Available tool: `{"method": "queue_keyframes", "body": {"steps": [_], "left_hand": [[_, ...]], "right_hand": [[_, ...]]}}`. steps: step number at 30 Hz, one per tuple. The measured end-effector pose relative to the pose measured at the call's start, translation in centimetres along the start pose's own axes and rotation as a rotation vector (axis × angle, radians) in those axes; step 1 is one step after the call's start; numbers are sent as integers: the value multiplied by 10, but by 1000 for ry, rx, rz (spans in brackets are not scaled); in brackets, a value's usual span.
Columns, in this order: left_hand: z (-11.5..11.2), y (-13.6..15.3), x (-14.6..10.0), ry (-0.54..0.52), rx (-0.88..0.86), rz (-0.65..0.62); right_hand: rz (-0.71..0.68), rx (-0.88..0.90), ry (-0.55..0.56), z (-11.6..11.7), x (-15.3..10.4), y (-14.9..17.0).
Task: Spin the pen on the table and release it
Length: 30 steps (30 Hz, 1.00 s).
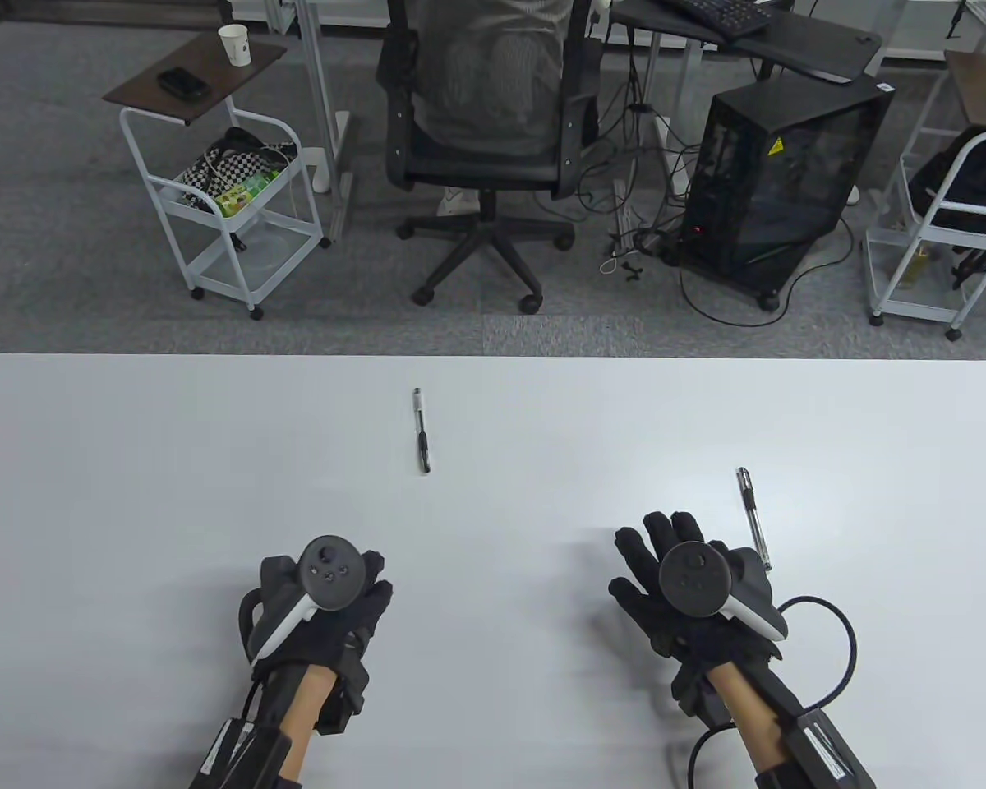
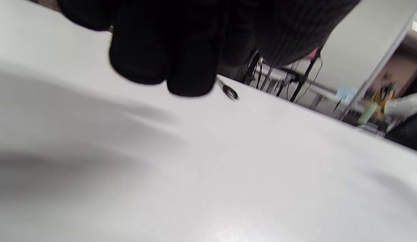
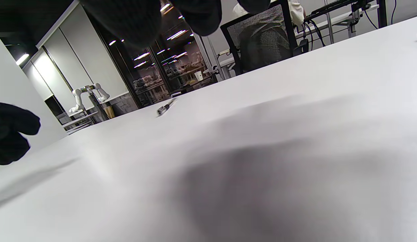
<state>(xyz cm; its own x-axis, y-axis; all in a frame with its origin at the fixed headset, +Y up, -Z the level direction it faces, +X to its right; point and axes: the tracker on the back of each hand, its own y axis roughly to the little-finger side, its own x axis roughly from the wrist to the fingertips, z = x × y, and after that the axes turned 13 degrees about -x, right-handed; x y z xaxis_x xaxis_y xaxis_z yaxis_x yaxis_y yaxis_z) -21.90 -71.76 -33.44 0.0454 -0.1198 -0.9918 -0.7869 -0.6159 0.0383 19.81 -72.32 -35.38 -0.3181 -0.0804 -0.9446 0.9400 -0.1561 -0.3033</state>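
A black-and-clear pen (image 1: 421, 430) lies on the white table (image 1: 172, 460) at the middle, pointing away from me. It also shows in the left wrist view (image 2: 228, 90) and the right wrist view (image 3: 165, 107). A second pen (image 1: 753, 518) lies at the right, just beside my right hand (image 1: 637, 559). That hand hovers with its fingers spread and holds nothing. My left hand (image 1: 361, 575) is near the front edge, well short of the middle pen, with its fingers curled in and nothing in it.
Beyond the table's far edge stand an office chair (image 1: 481, 123), a white cart (image 1: 230, 205) at the left, a black computer tower (image 1: 780, 173) with loose cables, and another cart (image 1: 945, 222) at the right.
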Motion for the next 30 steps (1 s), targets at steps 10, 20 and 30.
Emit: {"method": "queue_keyframes", "body": {"steps": [10, 20, 30], "left_hand": [[26, 30, -17, -215, -580, -161], [31, 31, -18, -216, -661, -235], [28, 28, -15, -165, -675, -234]], "right_hand": [[-20, 20, 60, -12, -7, -4], [118, 123, 326, -93, -1, 8], [676, -215, -33, -25, 73, 116]]}}
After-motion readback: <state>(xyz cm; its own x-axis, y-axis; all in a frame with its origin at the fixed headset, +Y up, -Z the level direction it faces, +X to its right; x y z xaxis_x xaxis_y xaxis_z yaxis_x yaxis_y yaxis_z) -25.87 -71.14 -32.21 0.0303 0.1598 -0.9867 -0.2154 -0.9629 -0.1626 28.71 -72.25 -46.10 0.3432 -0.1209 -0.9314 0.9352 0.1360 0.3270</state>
